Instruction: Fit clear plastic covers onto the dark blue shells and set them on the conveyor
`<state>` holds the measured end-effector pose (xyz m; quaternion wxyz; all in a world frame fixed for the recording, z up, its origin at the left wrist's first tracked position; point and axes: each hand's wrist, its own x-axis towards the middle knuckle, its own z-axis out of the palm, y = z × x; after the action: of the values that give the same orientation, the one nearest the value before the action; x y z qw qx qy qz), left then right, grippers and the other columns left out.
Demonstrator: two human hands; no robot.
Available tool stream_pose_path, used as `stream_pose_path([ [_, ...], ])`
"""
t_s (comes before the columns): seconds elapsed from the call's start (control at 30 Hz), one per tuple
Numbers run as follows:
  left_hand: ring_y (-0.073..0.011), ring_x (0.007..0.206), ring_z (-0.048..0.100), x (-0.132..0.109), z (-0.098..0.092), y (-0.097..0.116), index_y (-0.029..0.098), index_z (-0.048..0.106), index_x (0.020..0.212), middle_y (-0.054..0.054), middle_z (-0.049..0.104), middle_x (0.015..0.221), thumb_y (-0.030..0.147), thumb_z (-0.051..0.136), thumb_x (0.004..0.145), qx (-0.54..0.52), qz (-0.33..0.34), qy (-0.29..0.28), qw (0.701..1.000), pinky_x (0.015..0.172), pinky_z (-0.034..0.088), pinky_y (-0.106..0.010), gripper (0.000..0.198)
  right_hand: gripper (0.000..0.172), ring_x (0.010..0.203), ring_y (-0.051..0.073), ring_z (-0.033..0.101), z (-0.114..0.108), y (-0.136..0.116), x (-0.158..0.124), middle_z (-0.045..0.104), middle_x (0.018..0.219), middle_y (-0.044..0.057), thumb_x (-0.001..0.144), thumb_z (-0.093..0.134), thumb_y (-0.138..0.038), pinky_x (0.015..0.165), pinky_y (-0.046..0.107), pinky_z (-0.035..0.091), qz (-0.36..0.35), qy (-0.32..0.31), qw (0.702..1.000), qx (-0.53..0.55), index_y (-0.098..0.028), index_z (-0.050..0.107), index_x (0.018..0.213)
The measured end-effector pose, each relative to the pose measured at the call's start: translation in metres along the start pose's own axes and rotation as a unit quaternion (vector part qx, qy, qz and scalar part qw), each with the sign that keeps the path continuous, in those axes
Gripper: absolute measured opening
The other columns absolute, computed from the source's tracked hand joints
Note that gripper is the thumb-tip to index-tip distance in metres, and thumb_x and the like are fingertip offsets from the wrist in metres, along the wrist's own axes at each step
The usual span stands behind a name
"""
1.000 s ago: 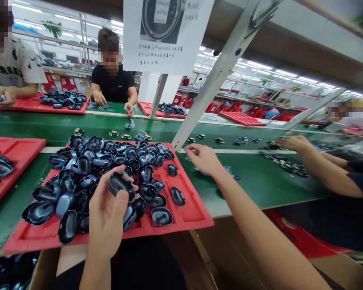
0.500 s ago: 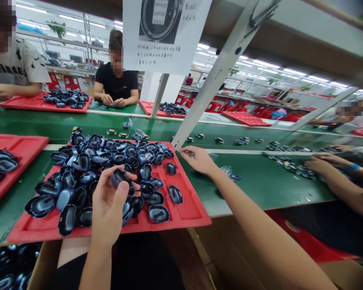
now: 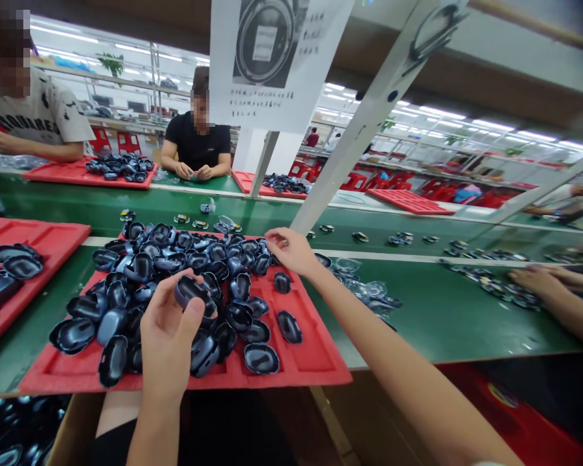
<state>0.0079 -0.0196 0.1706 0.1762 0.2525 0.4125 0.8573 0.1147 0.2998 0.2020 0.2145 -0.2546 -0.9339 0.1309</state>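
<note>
My left hand (image 3: 168,330) is wrapped round a dark blue plastic shell (image 3: 194,294), oval with a hollow inside, and keeps it tilted above the pile. The thumb presses on the shell's near side. Beyond it, my right hand (image 3: 291,251) hovers by the far right corner of the red tray (image 3: 315,362), its fingers curled in; anything between the fingertips is too small to make out. Many similar loose shells (image 3: 119,291) are heaped on the tray under and around my left hand. A few single shells (image 3: 261,358) lie on the tray's right side.
Clear plastic pieces (image 3: 369,291) lie on the green bench right of the tray. Small parts (image 3: 401,239) line the green belt behind. A slanted white post (image 3: 350,129) rises close beyond my right hand. Another red tray (image 3: 63,243) stands left. A co-worker's hands (image 3: 539,281) are at right.
My right hand has moved left from the bench beside the tray to the pile's far right corner. My left hand still holds the shell, slightly turned. The whole view has shifted a little.
</note>
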Motion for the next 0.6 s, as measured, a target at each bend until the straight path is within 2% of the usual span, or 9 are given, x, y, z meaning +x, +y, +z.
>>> stream_pose_path([
  [0.1, -0.0208, 0.093, 0.08, 0.001, -0.002, 0.0, 0.025, 0.085, 0.124, -0.011, 0.081, 0.115, 0.034, 0.096, 0.086, 0.006, 0.003, -0.003, 1.0, 0.071, 0.069, -0.024, 0.041, 0.031, 0.096, 0.016, 0.071, 0.014, -0.002, 0.048, 0.072, 0.125, 0.013, 0.102, 0.068, -0.015, 0.095, 0.031, 0.06, 0.032, -0.024, 0.999, -0.011, -0.009, 0.071, 0.133],
  [0.23, -0.0201, 0.093, 0.081, 0.004, 0.0, 0.001, 0.026, 0.084, 0.128, -0.011, 0.082, 0.116, 0.037, 0.098, 0.084, -0.009, 0.001, 0.012, 1.0, 0.077, 0.068, -0.022, 0.047, 0.03, 0.1, 0.018, 0.072, 0.037, -0.007, 0.106, 0.071, 0.123, 0.011, 0.104, 0.077, -0.02, 0.101, 0.037, 0.061, 0.06, -0.076, 0.995, -0.039, -0.009, 0.07, 0.131],
  [0.3, -0.0201, 0.094, 0.082, 0.006, 0.0, 0.003, 0.027, 0.084, 0.127, -0.01, 0.083, 0.116, 0.039, 0.098, 0.084, -0.02, -0.001, 0.018, 1.0, 0.079, 0.068, -0.022, 0.047, 0.026, 0.105, 0.019, 0.072, 0.048, -0.013, 0.127, 0.072, 0.119, 0.01, 0.105, 0.079, -0.025, 0.102, 0.039, 0.061, 0.069, -0.094, 0.992, -0.052, -0.009, 0.072, 0.125],
  [0.37, -0.021, 0.09, 0.082, 0.008, -0.002, 0.007, 0.026, 0.085, 0.126, -0.011, 0.082, 0.116, 0.043, 0.097, 0.084, -0.024, -0.013, 0.02, 0.999, 0.074, 0.068, -0.023, 0.047, 0.024, 0.107, 0.02, 0.071, 0.057, -0.022, 0.14, 0.072, 0.116, 0.01, 0.106, 0.079, -0.028, 0.104, 0.04, 0.061, 0.075, -0.092, 0.991, -0.064, -0.009, 0.073, 0.119],
  [0.47, -0.0205, 0.084, 0.08, 0.011, -0.009, 0.014, 0.025, 0.086, 0.123, -0.01, 0.082, 0.112, 0.05, 0.096, 0.084, -0.024, -0.023, 0.055, 0.998, 0.064, 0.067, -0.023, 0.047, 0.021, 0.106, 0.019, 0.07, 0.057, -0.033, 0.138, 0.072, 0.117, 0.01, 0.108, 0.072, -0.026, 0.104, 0.038, 0.058, 0.066, -0.044, 0.994, -0.079, -0.009, 0.072, 0.121],
  [0.53, -0.0192, 0.086, 0.08, 0.013, -0.017, 0.019, 0.026, 0.085, 0.121, -0.008, 0.083, 0.108, 0.053, 0.094, 0.085, -0.018, -0.007, 0.09, 0.996, 0.066, 0.067, -0.022, 0.046, 0.022, 0.104, 0.018, 0.07, 0.044, -0.034, 0.119, 0.073, 0.117, 0.01, 0.11, 0.062, -0.023, 0.102, 0.033, 0.056, 0.055, -0.005, 0.994, -0.092, -0.01, 0.072, 0.124],
  [0.6, -0.0178, 0.088, 0.081, 0.013, -0.024, 0.023, 0.025, 0.086, 0.119, -0.006, 0.084, 0.105, 0.051, 0.095, 0.083, 0.005, 0.033, 0.094, 0.995, 0.071, 0.067, -0.02, 0.045, 0.027, 0.101, 0.018, 0.07, 0.02, -0.025, 0.088, 0.075, 0.112, 0.008, 0.109, 0.054, -0.021, 0.098, 0.028, 0.054, 0.056, 0.012, 0.992, -0.116, -0.01, 0.075, 0.123],
])
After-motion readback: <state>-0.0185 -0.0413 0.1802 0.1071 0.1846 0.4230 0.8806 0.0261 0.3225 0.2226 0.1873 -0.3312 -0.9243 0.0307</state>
